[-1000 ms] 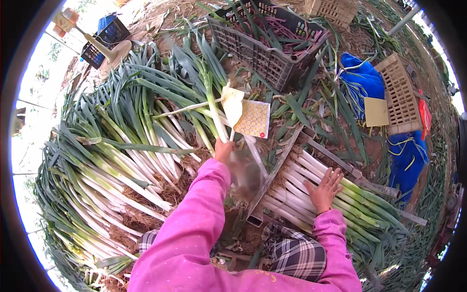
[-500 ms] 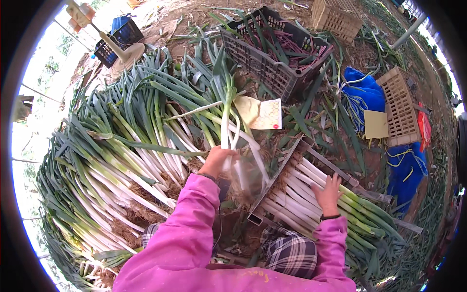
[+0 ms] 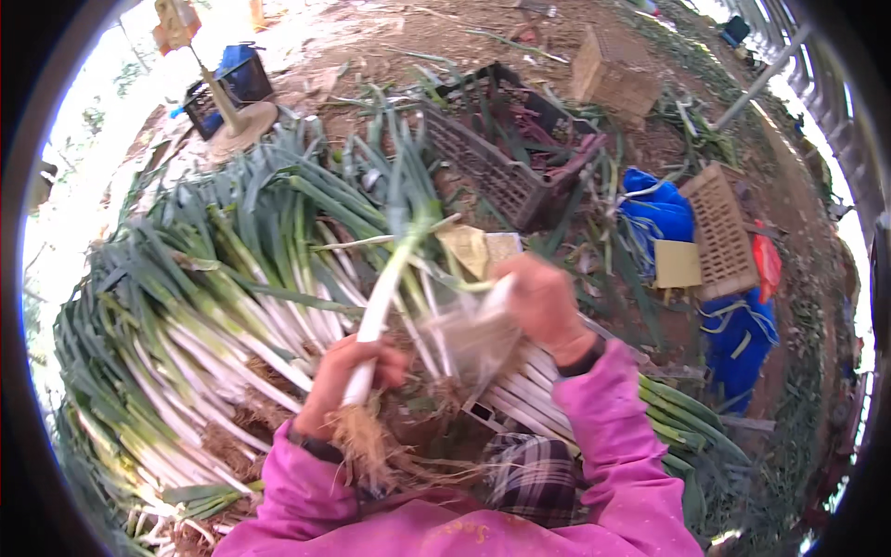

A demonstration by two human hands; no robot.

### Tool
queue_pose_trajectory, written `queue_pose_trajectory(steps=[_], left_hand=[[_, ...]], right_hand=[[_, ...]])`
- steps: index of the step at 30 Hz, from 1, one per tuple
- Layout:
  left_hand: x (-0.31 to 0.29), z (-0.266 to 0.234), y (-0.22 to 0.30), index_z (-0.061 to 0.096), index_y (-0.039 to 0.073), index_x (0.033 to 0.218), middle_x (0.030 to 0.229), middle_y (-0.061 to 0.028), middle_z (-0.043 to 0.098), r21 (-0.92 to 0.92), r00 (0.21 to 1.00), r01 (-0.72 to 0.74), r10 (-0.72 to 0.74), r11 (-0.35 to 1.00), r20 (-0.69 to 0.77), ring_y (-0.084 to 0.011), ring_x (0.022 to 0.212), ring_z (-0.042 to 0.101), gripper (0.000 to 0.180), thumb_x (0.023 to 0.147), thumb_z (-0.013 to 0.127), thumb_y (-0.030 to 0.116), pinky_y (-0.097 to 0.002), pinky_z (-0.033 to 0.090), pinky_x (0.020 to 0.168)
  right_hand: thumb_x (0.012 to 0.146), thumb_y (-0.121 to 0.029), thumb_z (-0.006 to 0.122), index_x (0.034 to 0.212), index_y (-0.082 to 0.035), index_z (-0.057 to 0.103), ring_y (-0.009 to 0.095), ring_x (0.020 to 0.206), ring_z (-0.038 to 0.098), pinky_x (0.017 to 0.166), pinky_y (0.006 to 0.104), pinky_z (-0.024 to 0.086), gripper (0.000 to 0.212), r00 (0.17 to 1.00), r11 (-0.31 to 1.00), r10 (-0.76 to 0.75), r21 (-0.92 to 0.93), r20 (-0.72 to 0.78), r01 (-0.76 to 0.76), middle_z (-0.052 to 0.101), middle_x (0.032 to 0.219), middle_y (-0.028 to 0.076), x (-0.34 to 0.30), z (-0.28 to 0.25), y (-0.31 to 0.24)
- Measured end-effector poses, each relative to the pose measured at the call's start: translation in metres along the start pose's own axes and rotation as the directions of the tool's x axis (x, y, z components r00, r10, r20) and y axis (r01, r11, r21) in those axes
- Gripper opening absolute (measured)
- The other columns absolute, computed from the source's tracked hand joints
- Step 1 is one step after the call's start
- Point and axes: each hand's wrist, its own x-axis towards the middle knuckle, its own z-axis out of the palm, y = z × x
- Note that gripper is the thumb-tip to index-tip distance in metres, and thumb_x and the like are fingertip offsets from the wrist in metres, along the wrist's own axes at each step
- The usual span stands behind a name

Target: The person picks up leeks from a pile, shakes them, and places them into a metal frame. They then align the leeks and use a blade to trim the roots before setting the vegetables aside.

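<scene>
My left hand [image 3: 353,376] is closed around the white stem of a leek [image 3: 379,311]. Its shaggy roots [image 3: 362,436] hang below the fist, and its green top leans up and away. To the right, my right hand [image 3: 543,306] is closed and blurred by motion. From its fingers runs a white leek piece [image 3: 497,295]; whether this is a whole stalk or a peeled layer I cannot tell. Beneath it is a pale smear. Unheld leeks [image 3: 251,316] lie in a large heap at my left. Below my right forearm, a row of leeks [image 3: 534,385] rests in a metal frame [image 3: 481,414].
A dark crate [image 3: 492,162] with reddish stalks and leaves stands ahead. Farther right are tan crates [image 3: 719,232], blue bundles [image 3: 657,209] and a yellow card [image 3: 677,264]. A post on a round base [image 3: 243,121] stands far left. My plaid-covered knee [image 3: 531,478] is close below.
My left hand has moved left and down with the leek, bringing its roots nearer to me. My right hand has left the framed row, moved up and left, and closed on a white leek piece.
</scene>
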Motion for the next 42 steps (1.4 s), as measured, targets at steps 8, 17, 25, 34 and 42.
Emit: queue_pose_trajectory(steps=[8, 17, 25, 34, 42], left_hand=[[-0.015, -0.02, 0.013, 0.049, -0.003, 0.11, 0.069, -0.008, 0.059, 0.1, 0.973, -0.228, 0.231, 0.968, -0.017, -0.014, 0.05, 0.055, 0.027, 0.087, 0.053, 0.012, -0.0234, 0.043, 0.044], [-0.024, -0.029, 0.024, 0.047, -0.003, 0.115, 0.067, -0.0061, 0.054, 0.063, 0.923, -0.381, 0.376, 0.923, 0.081, -0.0129, 0.05, 0.049, 0.038, 0.083, 0.055, 0.015, -0.0235, 0.04, 0.046], [-0.004, -0.003, -0.022, 0.045, -0.002, 0.118, 0.096, -0.0087, 0.057, 0.395, 0.931, -0.364, 0.333, 0.844, 0.148, -0.0162, 0.086, 0.058, 0.038, 0.083, 0.059, 0.006, -0.0335, 0.052, 0.074], [0.228, -0.058, -0.027, 0.059, 0.009, 0.113, 0.1, -0.0117, 0.063, 0.949, 0.978, -0.198, 0.013, -0.246, 0.208, -0.028, 0.081, 0.067, 0.025, 0.089, 0.054, 0.015, -0.0371, 0.055, 0.065], [0.427, -0.144, -0.084, 0.028, 0.015, 0.148, 0.148, -0.0201, 0.033, 0.982, 0.936, 0.029, 0.35, -0.186, 0.039, -0.0393, 0.109, 0.06, 0.069, 0.083, 0.051, 0.009, -0.0466, 0.051, 0.088]], right_hand=[[0.098, -0.018, 0.052, 0.103, -0.004, 0.065, 0.011, 0.071, 0.057, 0.064, 0.0264, 0.047, 0.019, 0.693, 0.955, -0.087, -0.258, -0.716, -0.147, 0.066, 0.088, 0.004, 0.034, -0.201, -0.025], [0.084, -0.005, 0.051, 0.132, -0.002, 0.047, 0.041, 0.104, 0.06, 0.088, 0.047, 0.048, 0.048, 0.852, 0.146, -0.524, -0.984, 0.011, 0.103, 0.061, 0.113, 0.028, 0.062, -0.286, 0.199], [0.089, -0.01, 0.055, 0.101, -0.001, 0.061, 0.02, 0.089, 0.06, 0.083, 0.0324, 0.047, 0.016, 0.763, 0.725, 0.3, 0.383, 0.572, -0.572, 0.066, 0.093, 0.008, 0.042, 0.061, -0.024], [0.078, -0.008, 0.061, 0.116, 0.006, 0.043, 0.025, 0.079, 0.065, 0.077, 0.0357, 0.051, 0.045, 0.636, 0.242, 0.66, 0.689, 0.4, -0.683, 0.066, 0.084, 0.014, -0.052, -0.016, -0.092], [0.088, -0.017, 0.066, 0.117, -0.002, 0.055, 0.028, 0.069, 0.066, 0.06, 0.0355, 0.053, 0.035, 0.784, 0.097, 0.617, 0.981, 0.071, -0.165, 0.066, 0.107, 0.012, -0.098, -0.098, -0.084]])
